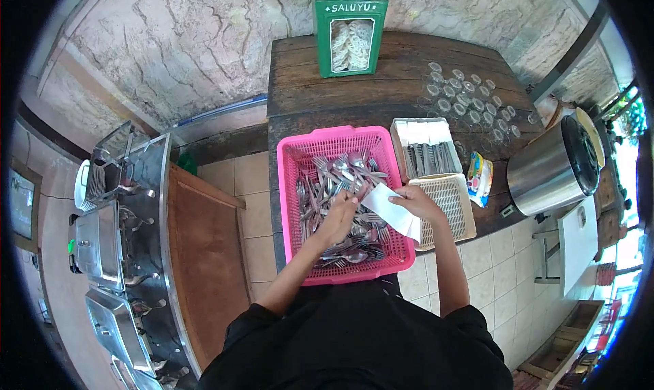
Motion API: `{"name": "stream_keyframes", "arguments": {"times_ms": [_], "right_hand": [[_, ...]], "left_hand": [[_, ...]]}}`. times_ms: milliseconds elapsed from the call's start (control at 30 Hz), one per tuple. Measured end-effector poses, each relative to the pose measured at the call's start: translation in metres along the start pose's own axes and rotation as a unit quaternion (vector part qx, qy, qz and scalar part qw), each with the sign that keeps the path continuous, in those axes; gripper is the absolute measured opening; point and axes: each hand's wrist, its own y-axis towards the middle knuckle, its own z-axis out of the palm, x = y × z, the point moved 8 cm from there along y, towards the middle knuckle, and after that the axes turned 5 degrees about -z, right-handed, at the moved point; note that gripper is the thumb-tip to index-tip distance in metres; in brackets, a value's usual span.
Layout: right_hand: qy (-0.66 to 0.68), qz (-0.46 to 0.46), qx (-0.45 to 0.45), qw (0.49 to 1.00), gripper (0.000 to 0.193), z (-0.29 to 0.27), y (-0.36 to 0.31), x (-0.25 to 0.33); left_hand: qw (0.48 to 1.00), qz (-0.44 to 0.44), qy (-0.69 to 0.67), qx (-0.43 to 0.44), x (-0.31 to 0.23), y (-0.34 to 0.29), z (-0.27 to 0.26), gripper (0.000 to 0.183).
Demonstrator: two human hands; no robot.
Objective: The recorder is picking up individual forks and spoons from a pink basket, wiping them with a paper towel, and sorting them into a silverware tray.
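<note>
Head view. Right hand (417,205): grip pinching a white sheet (387,208). Left hand (337,220): fingers curled, hold I cannot tell. Loose cutlery (368,232): heaped in the pink basket (351,277); I judge much remains. Apparently done: rows in the white tray (396,148), far right.

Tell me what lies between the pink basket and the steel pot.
In the head view: a cream tray, a pale box of cutlery and a colourful packet; the right hand partly hides the tray.
</note>
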Motion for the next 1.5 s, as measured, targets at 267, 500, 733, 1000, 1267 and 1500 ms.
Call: {"name": "stream_keyframes", "arguments": {"times_ms": [267, 500, 733, 1000, 1267, 1500], "right_hand": [[0.020, -0.067, 0.052, 0.996, 0.022, 0.010, -0.003, 0.019], [0.028, -0.050, 0.007, 0.998, 0.021, 0.007, -0.002, 0.027], [-0.015, -0.038, -0.087, 0.995, 0.021, -0.017, -0.008, 0.021], [-0.022, -0.026, -0.122, 0.992, 0.020, -0.040, -0.023, -0.006], [0.009, -0.005, -0.139, 0.990, 0.022, -0.051, -0.039, -0.016], [-0.009, -0.010, -0.129, 0.992, 0.024, -0.043, -0.031, -0.010]], "left_hand": [[0.997, 0.028, 0.070, 0.013, -0.009, -0.005, 0.023, 0.038], [0.999, -0.011, 0.036, 0.001, -0.008, -0.009, 0.025, 0.036], [0.998, -0.002, 0.055, 0.025, 0.022, 0.002, 0.013, 0.031], [0.938, 0.050, 0.304, 0.161, 0.066, 0.001, 0.038, 0.015], [0.985, -0.126, -0.120, 0.013, 0.074, 0.023, 0.008, 0.016], [0.948, -0.156, -0.206, 0.184, 0.026, 0.004, 0.045, 0.021]]}}
